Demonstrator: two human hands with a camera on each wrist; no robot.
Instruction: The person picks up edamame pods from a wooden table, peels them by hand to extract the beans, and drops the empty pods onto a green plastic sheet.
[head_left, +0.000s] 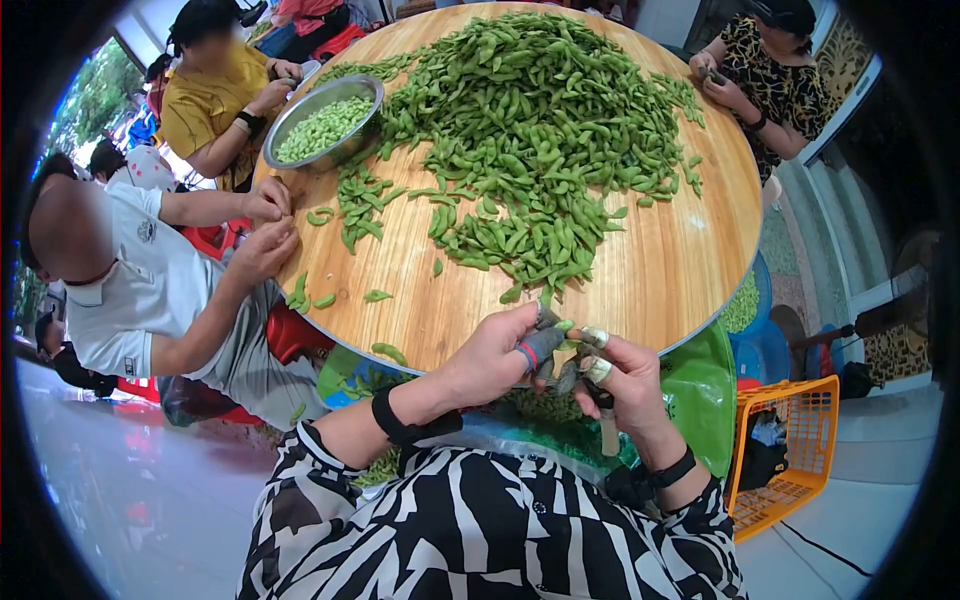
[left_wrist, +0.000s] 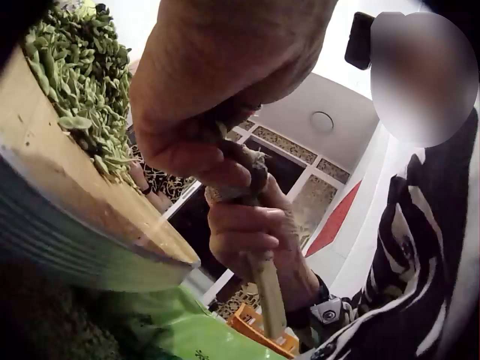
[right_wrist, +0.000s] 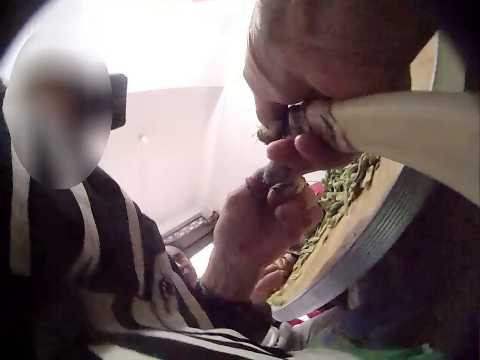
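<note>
In front of the striped shirt, the left hand [head_left: 500, 355] pinches a green pod [head_left: 565, 325] at its fingertips, a dark wrap on one finger. The right hand [head_left: 628, 390], its fingers curled and tips taped, meets it at the pod. A pale strip [head_left: 610, 435] hangs below the right hand. In the left wrist view the left hand [left_wrist: 217, 75] is large above the right hand [left_wrist: 247, 229]; the strip [left_wrist: 268, 296] points down. In the right wrist view the right hand [right_wrist: 337, 60] and the left hand [right_wrist: 255, 232] nearly touch; their fingers hide the pod.
A heap of green pods [head_left: 540, 110] covers much of the round wooden table [head_left: 680, 260], with loose pods near its left edge. A metal bowl [head_left: 370, 112] of shelled beans stands at the left. Several people sit around. An orange crate [head_left: 815, 440] stands at the right.
</note>
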